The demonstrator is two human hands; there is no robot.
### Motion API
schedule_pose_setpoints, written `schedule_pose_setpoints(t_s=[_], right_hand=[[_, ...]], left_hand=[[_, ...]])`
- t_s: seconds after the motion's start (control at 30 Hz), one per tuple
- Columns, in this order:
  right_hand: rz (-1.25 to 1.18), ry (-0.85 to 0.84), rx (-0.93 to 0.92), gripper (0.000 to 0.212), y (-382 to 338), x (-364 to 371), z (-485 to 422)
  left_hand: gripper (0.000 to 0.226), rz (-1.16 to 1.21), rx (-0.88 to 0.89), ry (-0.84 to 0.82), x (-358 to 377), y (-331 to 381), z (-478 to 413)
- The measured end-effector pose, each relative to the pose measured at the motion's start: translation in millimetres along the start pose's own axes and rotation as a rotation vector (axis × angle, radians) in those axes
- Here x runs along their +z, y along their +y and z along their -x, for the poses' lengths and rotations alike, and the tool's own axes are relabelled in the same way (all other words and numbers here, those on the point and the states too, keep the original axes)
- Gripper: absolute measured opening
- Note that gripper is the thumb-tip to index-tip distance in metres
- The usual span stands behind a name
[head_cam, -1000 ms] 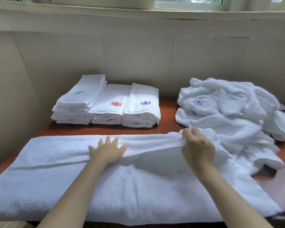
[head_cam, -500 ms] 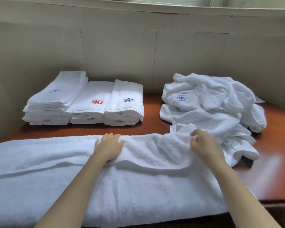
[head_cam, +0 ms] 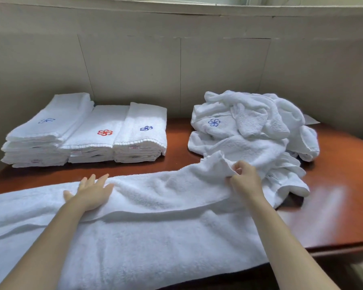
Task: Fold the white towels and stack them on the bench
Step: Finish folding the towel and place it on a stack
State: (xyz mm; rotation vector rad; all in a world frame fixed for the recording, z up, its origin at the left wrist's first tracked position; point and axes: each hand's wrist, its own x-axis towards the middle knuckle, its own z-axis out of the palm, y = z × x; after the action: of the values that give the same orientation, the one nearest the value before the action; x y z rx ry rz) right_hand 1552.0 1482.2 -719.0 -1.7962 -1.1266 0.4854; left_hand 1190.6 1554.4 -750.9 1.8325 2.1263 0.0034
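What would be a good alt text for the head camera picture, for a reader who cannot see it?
A person folds a long white towel on a reddish-brown bench: the left hand presses flat on it while the right hand pinches a raised corner. Behind stand three stacks of folded towels at left and a heap of unfolded towels at right.

The spread towel (head_cam: 147,237) runs off the left and bottom edges, its ends unseen. The right hand (head_cam: 244,178) covers the corner it pinches. The heap of unfolded towels (head_cam: 254,130) hides the bench (head_cam: 333,185) beneath. Labels on the folded stacks (head_cam: 86,135) are too small to read.
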Motion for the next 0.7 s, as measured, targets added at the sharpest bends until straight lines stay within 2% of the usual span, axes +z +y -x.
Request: schedule_pose_setpoints(t_s=[0.07, 0.13, 0.17, 0.27, 0.33, 0.43, 0.47, 0.57, 0.63, 0.7], right_hand=[[-0.071, 0.174, -0.093, 0.029, -2.1, -3.3, -1.9], [-0.064, 0.319, -0.105, 0.023, 1.3, -8.0, -6.0], [-0.023, 0.322, -0.071, 0.018, 5.6, -10.2, -8.9], [0.185, 0.09, 0.118, 0.013, 23.4, -13.6, -13.7], [0.223, -0.021, 0.202, 0.015, 26.2, -13.7, -15.5], [0.231, -0.01, 0.195, 0.033, 19.4, -8.0, -20.5], [0.279, 0.008, 0.165, 0.036, 17.9, -5.5, -21.6], [0.332, 0.18, 0.031, 0.029, 11.8, -3.2, -20.1], [0.244, 0.345, -0.033, 0.024, 2.9, -7.3, -19.7], [0.202, 0.413, -0.059, 0.023, -3.4, -12.9, -22.0]], left_hand=[[0.052, -0.004, -0.011, 0.055, 2.7, 7.6, 1.1], [0.051, -0.01, 0.032, 0.111, 5.4, 19.2, 2.3], [0.05, -0.005, 0.084, 0.135, 6.3, 26.0, 2.5], [0.045, 0.089, 0.238, 0.165, 8.2, 43.2, 3.7], [0.036, 0.18, 0.27, 0.154, 8.5, 48.5, 4.0], [0.008, 0.243, 0.286, 0.175, 6.9, 48.6, 4.3], [0.008, 0.253, 0.293, 0.18, 5.7, 48.3, 4.4], [0.02, 0.285, 0.358, 0.215, 1.6, 50.3, 4.3], [0.033, 0.385, 0.451, 0.36, -2.4, 55.0, 2.3], [0.037, 0.447, 0.493, 0.514, -3.3, 60.6, 0.4]])
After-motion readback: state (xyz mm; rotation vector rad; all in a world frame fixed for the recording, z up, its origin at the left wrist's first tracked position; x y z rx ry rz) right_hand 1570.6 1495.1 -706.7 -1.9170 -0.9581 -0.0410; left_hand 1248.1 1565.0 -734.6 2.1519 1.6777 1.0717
